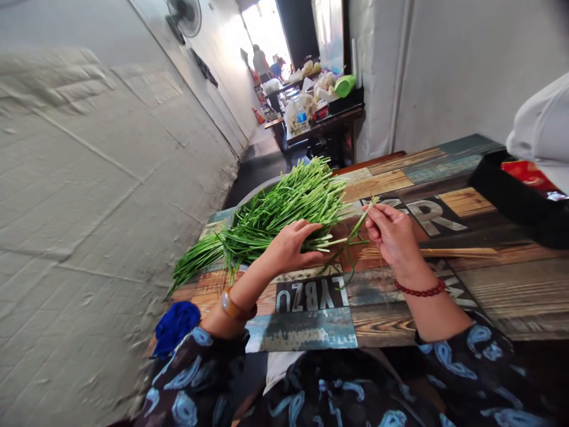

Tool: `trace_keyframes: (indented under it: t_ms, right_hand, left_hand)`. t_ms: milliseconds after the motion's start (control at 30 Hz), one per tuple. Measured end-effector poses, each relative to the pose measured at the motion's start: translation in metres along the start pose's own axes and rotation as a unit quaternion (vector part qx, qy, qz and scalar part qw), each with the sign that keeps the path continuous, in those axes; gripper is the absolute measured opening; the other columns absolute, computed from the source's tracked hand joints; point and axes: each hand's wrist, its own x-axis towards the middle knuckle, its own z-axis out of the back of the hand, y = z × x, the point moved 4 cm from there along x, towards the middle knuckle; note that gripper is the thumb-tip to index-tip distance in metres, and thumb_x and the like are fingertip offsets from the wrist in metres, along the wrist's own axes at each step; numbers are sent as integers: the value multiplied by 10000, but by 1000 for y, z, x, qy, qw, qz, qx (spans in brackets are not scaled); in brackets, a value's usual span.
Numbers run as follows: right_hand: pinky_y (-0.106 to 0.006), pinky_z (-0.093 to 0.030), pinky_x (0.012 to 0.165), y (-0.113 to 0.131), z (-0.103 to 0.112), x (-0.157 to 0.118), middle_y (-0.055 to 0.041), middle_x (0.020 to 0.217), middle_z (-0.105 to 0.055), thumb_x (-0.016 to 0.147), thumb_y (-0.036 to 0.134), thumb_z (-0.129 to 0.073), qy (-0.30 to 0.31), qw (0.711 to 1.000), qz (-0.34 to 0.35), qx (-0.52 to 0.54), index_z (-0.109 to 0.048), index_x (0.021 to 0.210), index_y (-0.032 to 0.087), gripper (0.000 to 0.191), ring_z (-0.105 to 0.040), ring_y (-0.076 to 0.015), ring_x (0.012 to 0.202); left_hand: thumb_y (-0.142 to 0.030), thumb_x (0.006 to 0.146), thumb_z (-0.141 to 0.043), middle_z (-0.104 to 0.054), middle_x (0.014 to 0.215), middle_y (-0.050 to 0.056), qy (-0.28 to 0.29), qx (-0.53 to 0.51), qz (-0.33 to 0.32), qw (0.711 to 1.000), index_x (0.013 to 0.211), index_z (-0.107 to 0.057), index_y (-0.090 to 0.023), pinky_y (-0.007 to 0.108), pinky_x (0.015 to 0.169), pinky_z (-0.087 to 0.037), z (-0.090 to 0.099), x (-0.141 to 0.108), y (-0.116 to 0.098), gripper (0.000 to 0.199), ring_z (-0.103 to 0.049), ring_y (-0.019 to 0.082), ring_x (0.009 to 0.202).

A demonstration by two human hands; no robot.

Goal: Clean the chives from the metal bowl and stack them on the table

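Green stalks [288, 207]: one heaped pile, mounded over a grey basin [249, 196] on the table [302, 332]; long axis runs lower left to upper right, pale ends facing the right hand [393, 234].
Nearer hand: the left hand [291, 246] lies against the pile's near edge; the pile sits to the left of the right fingertips, a gap between.
Right fingers: thumb and forefinger together, clamped on a pinched stalk [360, 222] (one strand or a few, too fine to tell).
Left fingers: thumb stands apart from the fingers, pale ends showing in between; whether they grip cannot be told.
Tabletop count: one basin, one pile (single stalks too many to count), one blue cloth [178, 323] at the left, thin sticks [460, 252] beyond the right wrist, number unclear.
Wrists: one red bracelet [420, 290] right, one bangle [235, 307] left.
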Motion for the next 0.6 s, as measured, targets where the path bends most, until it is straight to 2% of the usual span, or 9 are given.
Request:
trace_keyframes:
  t_ms: [33,100,200,300,433,533,600]
  right_hand:
    - [-149,-244,339,0,0,1,45,557,-568,664,380,-835,-3,1000,0,2,-727,802,167,276,-406,-30,390]
    - [-146,-247,340,-1,1,2,47,553,-565,656,376,-838,-5,1000,-1,5,-724,801,163,282,-406,-28,387]
    - [-146,-235,337,-1,0,2,48,546,-559,644,381,-841,-7,1000,-2,5,-721,786,158,291,-398,-26,383]
    - [-149,-235,338,-1,0,1,48,547,-558,644,396,-839,-5,1000,1,-4,-719,784,166,294,-395,-29,387]
    - [-151,-237,339,-1,1,1,49,552,-557,656,404,-832,0,1000,1,-14,-718,803,175,295,-395,-33,391]
    - [-154,-237,341,-1,1,1,46,555,-556,661,396,-830,8,1000,3,-17,-719,808,179,285,-397,-35,396]
    - [-155,-233,340,2,0,0,45,558,-555,672,390,-827,17,1000,3,-19,-721,814,183,273,-396,-36,398]
  left_hand:
    - [-437,834,-738,-683,1102,118,-11,-26,3,1000,1307,-627,-189,410,940,-525,7,3,1,545,-645,255,1010]
    - [-447,906,-641,-684,1026,100,-69,-78,23,994,1263,-651,-172,372,899,-531,23,9,11,451,-652,220,949]
    - [-339,953,-537,-666,934,78,-155,-99,81,980,1137,-702,-162,316,794,-535,35,21,35,303,-644,189,877]
    - [-206,882,-582,-662,952,71,-145,-52,101,983,1086,-719,-173,319,792,-538,24,37,53,248,-634,181,858]
    - [-159,817,-682,-645,1130,102,-96,45,59,993,1162,-687,-180,416,995,-505,0,61,58,346,-619,237,1040]
    - [-134,806,-692,-642,1127,114,-101,88,72,988,1119,-686,-175,460,1028,-483,-7,74,64,316,-596,275,1098]
    - [-123,798,-692,-643,1120,114,-116,60,90,987,1112,-685,-163,441,994,-504,-4,76,67,317,-613,258,1048]
